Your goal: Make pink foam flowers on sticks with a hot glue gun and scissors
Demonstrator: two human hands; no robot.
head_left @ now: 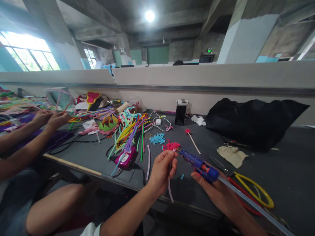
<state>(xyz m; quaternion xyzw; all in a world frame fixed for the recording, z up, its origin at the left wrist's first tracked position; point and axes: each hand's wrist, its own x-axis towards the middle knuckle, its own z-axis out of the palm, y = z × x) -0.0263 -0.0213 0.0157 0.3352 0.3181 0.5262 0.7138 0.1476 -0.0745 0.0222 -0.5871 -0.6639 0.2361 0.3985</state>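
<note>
My left hand [163, 168] is closed in a pinch on a pale pink pipe cleaner [170, 190], whose tail hangs below the fist. In my right hand [216, 190] lies a blue hot glue gun [197, 163], with a long clear glue stick [253, 205] running out of its back. The gun's nozzle meets the tip of the pipe cleaner at my left fingertips; whether glue is on it is too small to tell. Just behind sit a pile of short pink-red pieces [171, 146] and a pile of short blue pieces [157, 138].
Scissors [242, 183] with red and yellow handles lie at the right, near a beige cloth [231, 155] and a large black bag [251, 123]. A pink-headed stem [192, 141], a phone [180, 114] and bundled pipe cleaners [130, 134] are on the table. A co-worker's hands [52, 119] work at left.
</note>
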